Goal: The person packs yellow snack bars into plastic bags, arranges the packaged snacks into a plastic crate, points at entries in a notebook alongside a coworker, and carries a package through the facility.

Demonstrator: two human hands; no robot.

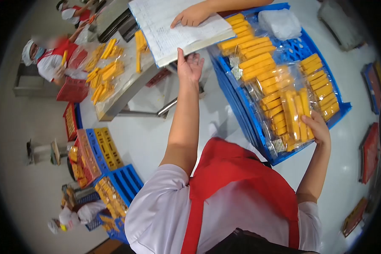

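My left hand is palm up with its fingers spread, at the lower edge of an open notebook. Its thumb overlaps the page edge; whether the hand bears any of the notebook's weight I cannot tell. Another person's hand points a finger at the handwritten page. On the right, my right hand grips the edge of a clear packet of yellow sticks. That packet lies over the near end of a blue crate holding several similar packets.
A white folded bundle sits in the crate's far corner. Left of the notebook, a metal table bears loose yellow sticks. A person in a red apron works beside it. Stacked coloured crates stand lower left, near another person.
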